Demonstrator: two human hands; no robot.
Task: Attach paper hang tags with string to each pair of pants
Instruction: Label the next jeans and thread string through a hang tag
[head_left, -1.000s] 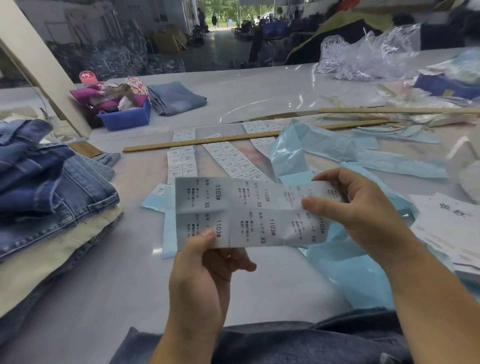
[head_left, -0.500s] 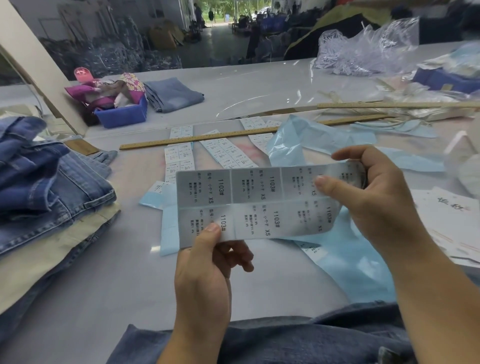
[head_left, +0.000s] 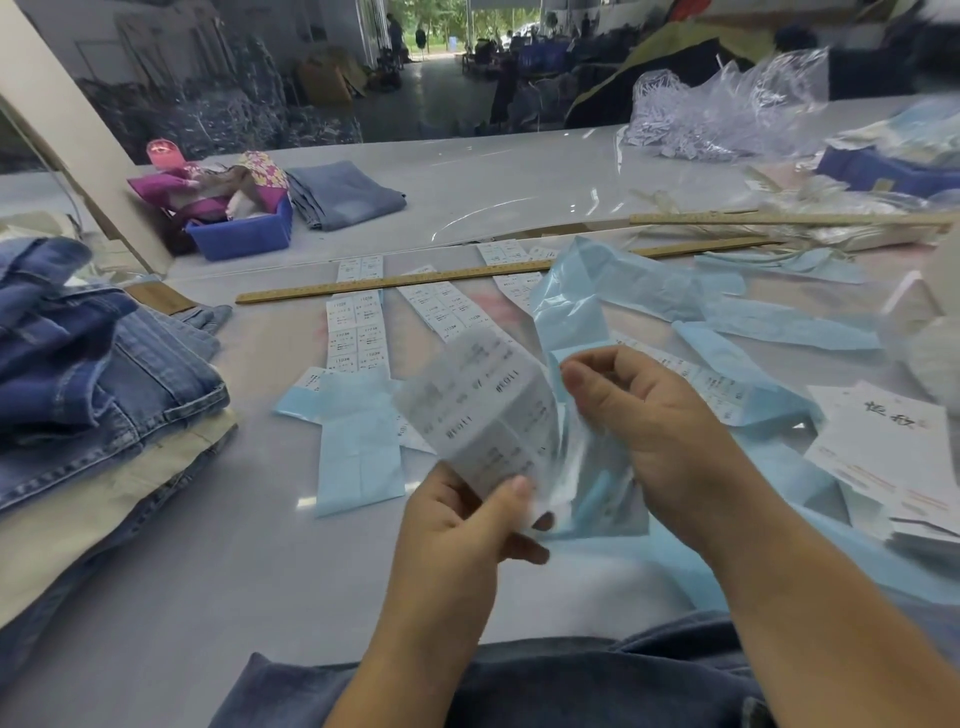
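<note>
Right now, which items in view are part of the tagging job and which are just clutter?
Job:
- white printed label sheet, pinched by left hand
- right hand, peeling at it
- white label strips on the table
- stacked blue denim pants
- white printed hang tag cards

Lying about:
- long wooden ruler
- blue plastic bin
- crumpled clear plastic bag
- light blue backing paper

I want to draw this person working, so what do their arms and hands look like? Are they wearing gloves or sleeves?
No gloves and no sleeves in view. The left hand and right hand are bare, and both forearms are uncovered as far as the picture shows. I see no rings, watch or bracelets. The fingernails look short and plain.
</note>
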